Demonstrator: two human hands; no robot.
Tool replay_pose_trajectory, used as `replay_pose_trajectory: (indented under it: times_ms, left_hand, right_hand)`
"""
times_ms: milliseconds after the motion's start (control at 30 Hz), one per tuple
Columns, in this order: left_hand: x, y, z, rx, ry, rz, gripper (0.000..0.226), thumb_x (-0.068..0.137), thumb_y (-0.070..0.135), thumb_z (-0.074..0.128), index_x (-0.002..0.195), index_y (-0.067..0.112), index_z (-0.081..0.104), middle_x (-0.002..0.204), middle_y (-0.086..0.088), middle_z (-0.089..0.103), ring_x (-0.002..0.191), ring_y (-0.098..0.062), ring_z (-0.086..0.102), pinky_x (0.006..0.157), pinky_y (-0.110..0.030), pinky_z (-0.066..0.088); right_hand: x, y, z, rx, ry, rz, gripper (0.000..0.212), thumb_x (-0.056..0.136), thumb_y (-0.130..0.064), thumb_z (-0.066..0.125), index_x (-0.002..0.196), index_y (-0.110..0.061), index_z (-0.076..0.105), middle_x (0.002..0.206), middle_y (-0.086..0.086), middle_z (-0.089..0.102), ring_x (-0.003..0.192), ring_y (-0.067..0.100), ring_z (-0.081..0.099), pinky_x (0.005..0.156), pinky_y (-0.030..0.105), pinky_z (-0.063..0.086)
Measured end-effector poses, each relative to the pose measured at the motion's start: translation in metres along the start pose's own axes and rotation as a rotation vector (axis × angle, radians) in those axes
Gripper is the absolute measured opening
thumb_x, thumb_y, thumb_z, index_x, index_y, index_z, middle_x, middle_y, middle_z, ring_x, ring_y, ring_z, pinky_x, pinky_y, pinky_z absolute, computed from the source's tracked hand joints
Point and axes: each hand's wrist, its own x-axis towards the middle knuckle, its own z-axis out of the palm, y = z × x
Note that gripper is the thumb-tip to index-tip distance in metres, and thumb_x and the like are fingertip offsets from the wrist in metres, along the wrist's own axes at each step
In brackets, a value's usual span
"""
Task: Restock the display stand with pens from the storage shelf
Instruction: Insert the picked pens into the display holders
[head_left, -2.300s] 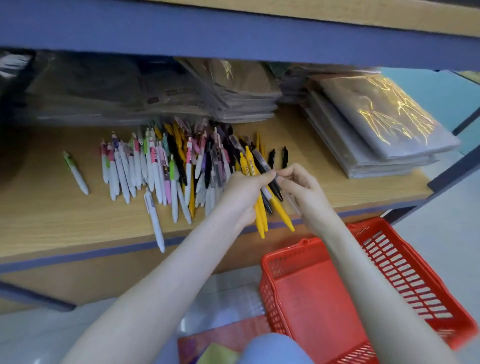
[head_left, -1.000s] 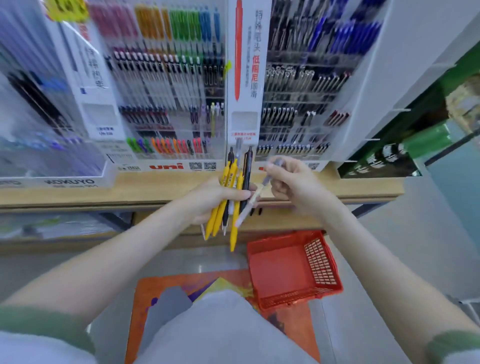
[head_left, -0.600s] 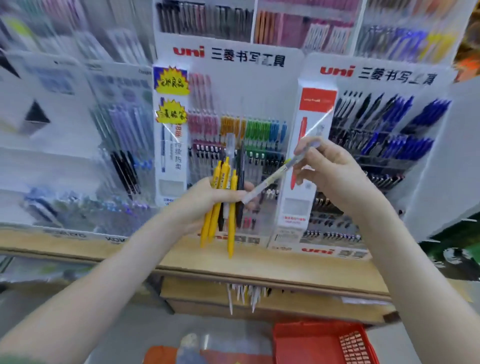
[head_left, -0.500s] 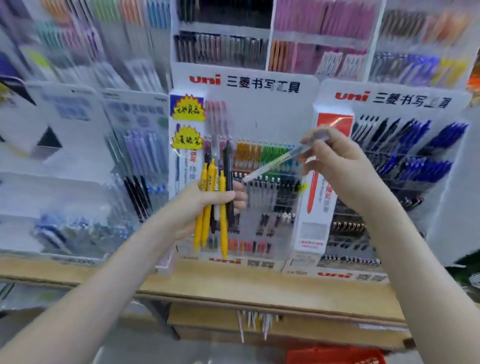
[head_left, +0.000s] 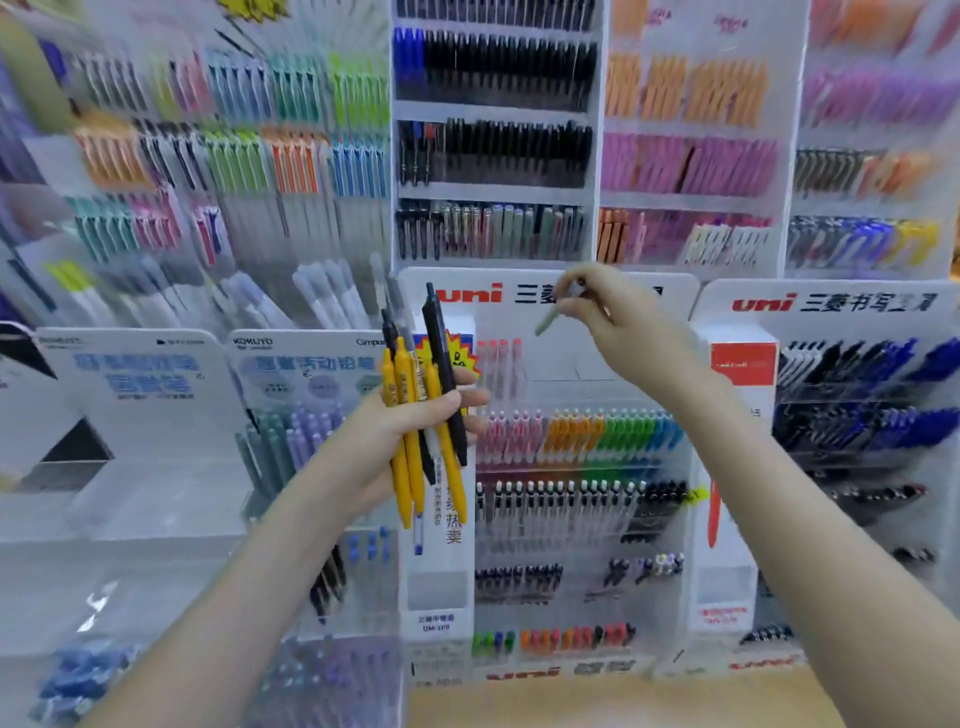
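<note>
My left hand (head_left: 415, 421) grips a bundle of pens (head_left: 415, 415), several yellow and a few black, held upright in front of the display stand (head_left: 566, 467). My right hand (head_left: 618, 317) is raised higher and to the right. It pinches a single pale grey-green pen (head_left: 550, 319) whose tip points down and left. That pen hangs in front of the stand's white "uni" header. The stand's clear tiers hold rows of pink, orange, green, blue and black pens.
More pen racks (head_left: 493, 140) fill the wall above and to both sides. A second "uni" stand (head_left: 857, 415) with blue and black pens is at the right. A wooden shelf top (head_left: 597, 701) runs along the bottom edge.
The view has tilted up the display wall. My right hand has carried the single pen up beside the "uni" header. My left hand keeps its bundle upright, nearer the middle.
</note>
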Motion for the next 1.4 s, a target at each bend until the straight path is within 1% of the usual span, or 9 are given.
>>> replay_pose_trajectory:
  times_ms: [100,300,400,500,600,933,1067,1167,1400]
  left_hand:
    - [0.006,-0.004,-0.001,-0.005,-0.012,-0.006,0.029,0.075,0.012,0.062,0.104,0.009,0.065,0.096,-0.011,0.073,0.083,-0.023,0.070,0.076,-0.035,0.059]
    - [0.013,-0.012,0.001,-0.063,0.002,-0.026,0.026,0.082,0.007,0.060,0.108,0.006,0.064,0.089,-0.012,0.072,0.081,-0.021,0.070,0.077,-0.032,0.059]
    - [0.017,-0.015,0.004,-0.049,-0.009,-0.030,0.022,0.087,0.003,0.057,0.108,0.005,0.064,0.088,-0.013,0.072,0.080,-0.021,0.070,0.077,-0.033,0.059]
    - [0.021,-0.020,0.008,-0.013,-0.013,-0.034,0.020,0.089,0.002,0.057,0.108,0.005,0.064,0.092,-0.014,0.072,0.082,-0.021,0.070,0.077,-0.033,0.059]
    - [0.025,-0.024,0.011,0.001,-0.011,-0.029,0.019,0.090,0.002,0.056,0.108,0.004,0.064,0.091,-0.013,0.072,0.081,-0.021,0.070,0.076,-0.032,0.059]
    - [0.036,-0.039,0.023,-0.009,-0.001,-0.020,0.021,0.086,0.006,0.059,0.107,0.007,0.065,0.090,-0.012,0.073,0.083,-0.022,0.071,0.077,-0.033,0.059]
    - [0.039,-0.040,0.022,0.025,0.004,-0.013,0.021,0.087,0.006,0.059,0.107,0.007,0.065,0.091,-0.012,0.073,0.083,-0.021,0.071,0.076,-0.033,0.058]
    - [0.042,-0.038,0.021,-0.004,0.001,-0.011,0.028,0.081,0.010,0.062,0.108,0.007,0.064,0.092,-0.013,0.073,0.083,-0.022,0.070,0.077,-0.032,0.058]
    - [0.050,-0.035,0.020,-0.026,0.023,-0.030,0.023,0.083,0.006,0.061,0.106,0.006,0.065,0.094,-0.015,0.073,0.085,-0.024,0.071,0.077,-0.034,0.059]
  right_hand:
    - [0.007,0.002,0.010,0.014,-0.130,0.080,0.009,0.095,-0.010,0.052,0.102,-0.006,0.056,0.073,-0.015,0.048,0.061,-0.010,0.046,0.055,0.010,0.033]
    - [0.015,0.004,-0.001,0.078,-0.156,0.152,0.009,0.096,-0.008,0.050,0.104,-0.009,0.054,0.081,-0.005,0.057,0.065,-0.013,0.050,0.056,0.006,0.037]
    - [0.017,0.007,-0.001,0.073,-0.177,0.168,0.014,0.096,-0.012,0.052,0.109,-0.009,0.050,0.096,0.004,0.064,0.084,0.008,0.058,0.068,0.011,0.043]
    - [0.021,0.009,0.001,0.056,-0.165,0.142,0.015,0.096,-0.014,0.053,0.109,-0.011,0.046,0.093,0.005,0.065,0.088,0.017,0.061,0.078,0.031,0.049]
    - [0.022,0.014,-0.002,0.061,-0.125,0.114,0.020,0.095,-0.013,0.053,0.111,-0.018,0.043,0.087,0.009,0.064,0.085,0.020,0.062,0.080,0.038,0.051]
    - [0.021,0.022,0.000,0.124,-0.063,0.040,0.027,0.095,-0.007,0.049,0.120,-0.017,0.042,0.082,0.014,0.063,0.083,0.024,0.062,0.080,0.036,0.051]
    - [0.019,0.037,-0.004,0.135,-0.022,0.061,0.027,0.095,-0.006,0.049,0.119,-0.018,0.044,0.078,0.014,0.060,0.082,0.022,0.062,0.084,0.044,0.051]
    - [0.018,0.044,-0.006,0.149,-0.028,0.052,0.026,0.095,-0.007,0.051,0.116,-0.021,0.045,0.072,0.005,0.058,0.079,0.018,0.062,0.082,0.042,0.051]
    - [0.026,0.041,-0.001,0.218,-0.058,0.036,0.024,0.095,-0.008,0.052,0.115,-0.020,0.048,0.076,0.011,0.065,0.073,0.011,0.062,0.075,0.027,0.052]
